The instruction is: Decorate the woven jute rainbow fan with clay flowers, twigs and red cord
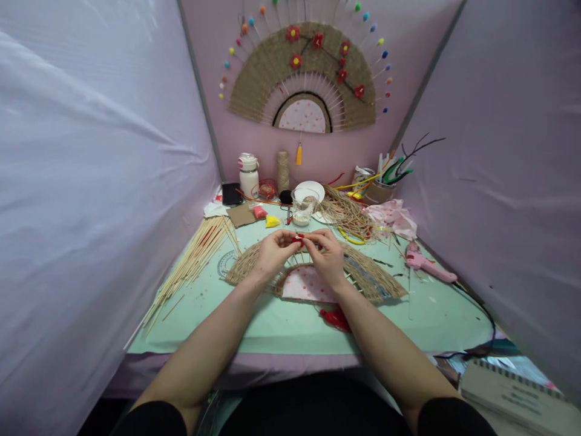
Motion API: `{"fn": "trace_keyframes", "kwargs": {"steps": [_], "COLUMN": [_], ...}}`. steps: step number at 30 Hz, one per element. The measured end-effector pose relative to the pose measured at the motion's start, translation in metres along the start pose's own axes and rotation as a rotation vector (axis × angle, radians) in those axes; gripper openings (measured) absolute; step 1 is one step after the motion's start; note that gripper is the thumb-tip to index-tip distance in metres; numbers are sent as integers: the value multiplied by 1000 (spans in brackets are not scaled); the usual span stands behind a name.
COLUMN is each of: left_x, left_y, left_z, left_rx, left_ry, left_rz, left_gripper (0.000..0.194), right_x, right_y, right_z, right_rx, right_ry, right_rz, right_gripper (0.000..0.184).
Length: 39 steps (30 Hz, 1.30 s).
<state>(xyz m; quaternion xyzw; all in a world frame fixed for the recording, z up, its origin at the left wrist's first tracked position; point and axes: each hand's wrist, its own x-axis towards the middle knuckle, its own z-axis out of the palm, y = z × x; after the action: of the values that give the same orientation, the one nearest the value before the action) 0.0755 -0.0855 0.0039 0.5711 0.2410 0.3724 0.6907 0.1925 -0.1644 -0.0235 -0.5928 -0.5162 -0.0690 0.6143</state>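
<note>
A small red piece, perhaps a flower like those on the wall fan, is pinched between the fingertips of my left hand and my right hand. Its exact shape is too small to make out. Below both hands lies a woven twine fan on the table, with a pink-dotted half-round at its base. My forearms cross over its lower edge. A red tassel rests at the near edge, partly behind my right forearm.
Thin wooden sticks spread along the left. A pink glue gun with a black cord lies right. Twine strands, a clear cup, a yellow packet and a white bottle stand farther back. A finished fan hangs on the wall.
</note>
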Motion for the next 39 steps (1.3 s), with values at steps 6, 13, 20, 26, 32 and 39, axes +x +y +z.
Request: {"fn": "trace_keyframes", "kwargs": {"steps": [6, 13, 20, 26, 32, 39], "left_x": [0, 4, 3, 2, 6, 6], "left_y": [0, -6, -4, -3, -10, -14], "left_z": [-2, -5, -6, -5, -5, 0], "left_rx": [30, -12, 1, 7, -65, -123], "left_ry": [-26, -25, -52, -58, -3, 69], "left_rz": [2, -31, 17, 15, -26, 9], "left_gripper": [28, 30, 29, 30, 27, 27], "right_x": [0, 2, 2, 3, 2, -1], "right_y": [0, 1, 5, 6, 2, -4], "right_z": [0, -1, -3, -4, -3, 0], "right_rx": [14, -2, -69, -119, -160, -182], "right_ry": [8, -23, -74, -89, -104, -48], "right_rz": [34, 19, -52, -109, -180, -184], "right_gripper": [11, 11, 11, 13, 13, 14]}}
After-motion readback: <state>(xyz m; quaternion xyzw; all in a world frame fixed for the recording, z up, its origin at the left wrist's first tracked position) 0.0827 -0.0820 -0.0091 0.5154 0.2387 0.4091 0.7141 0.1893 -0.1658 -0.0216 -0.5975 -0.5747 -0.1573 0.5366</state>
